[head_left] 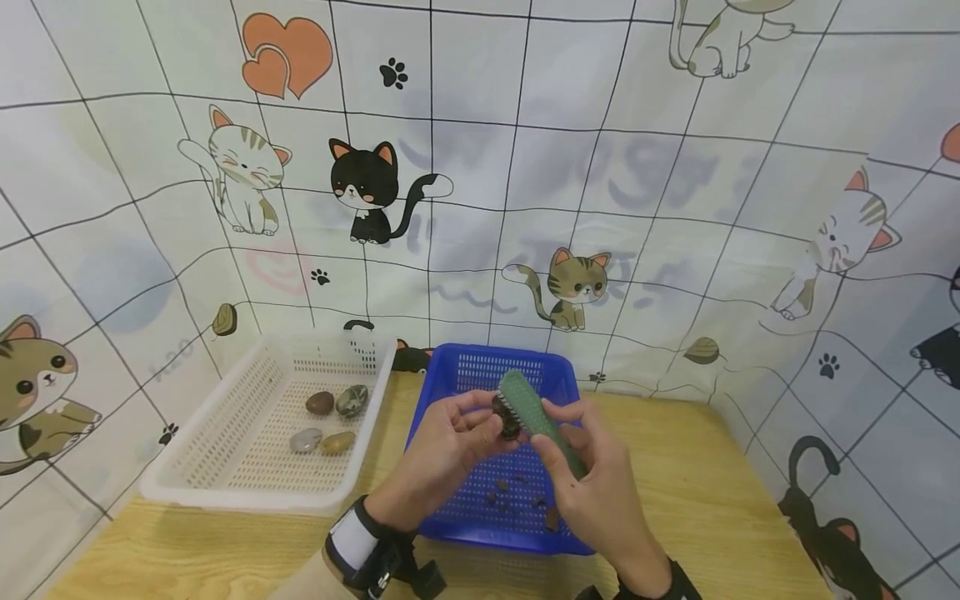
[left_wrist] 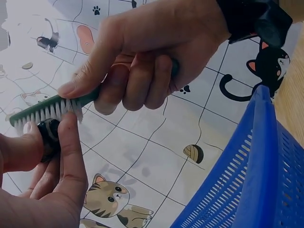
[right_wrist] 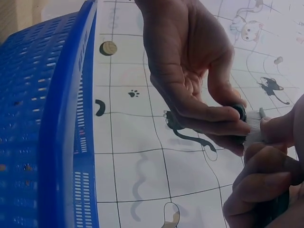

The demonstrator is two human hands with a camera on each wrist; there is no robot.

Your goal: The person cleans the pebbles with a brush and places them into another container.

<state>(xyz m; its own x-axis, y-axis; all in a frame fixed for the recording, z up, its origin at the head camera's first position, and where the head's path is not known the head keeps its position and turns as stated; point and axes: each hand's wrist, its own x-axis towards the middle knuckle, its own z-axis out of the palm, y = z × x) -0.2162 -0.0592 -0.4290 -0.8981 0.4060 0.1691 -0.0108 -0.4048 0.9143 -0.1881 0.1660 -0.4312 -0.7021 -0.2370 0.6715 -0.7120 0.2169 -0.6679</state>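
Over the blue basket (head_left: 517, 542), my left hand (head_left: 444, 446) pinches a dark, glossy stone (left_wrist: 49, 137) between thumb and fingers. A pale streak shows on the stone in the left wrist view, and the fingers hide part of it. My right hand (head_left: 602, 479) grips a green brush (head_left: 525, 402) by its handle, thumb laid along its back. White bristles (left_wrist: 45, 113) point at the stone and meet its upper side. From the right wrist view, the bristles (right_wrist: 254, 130) press close against the stone, between the two hands.
Several brown crumbs and flakes (head_left: 552, 520) lie on the blue basket's floor. To the left stands a white basket (head_left: 247, 500) holding several smooth stones (head_left: 320, 403). Both baskets stand on a wooden table (head_left: 675, 492), with cat-printed sheeting (head_left: 465, 208) behind and at the sides.
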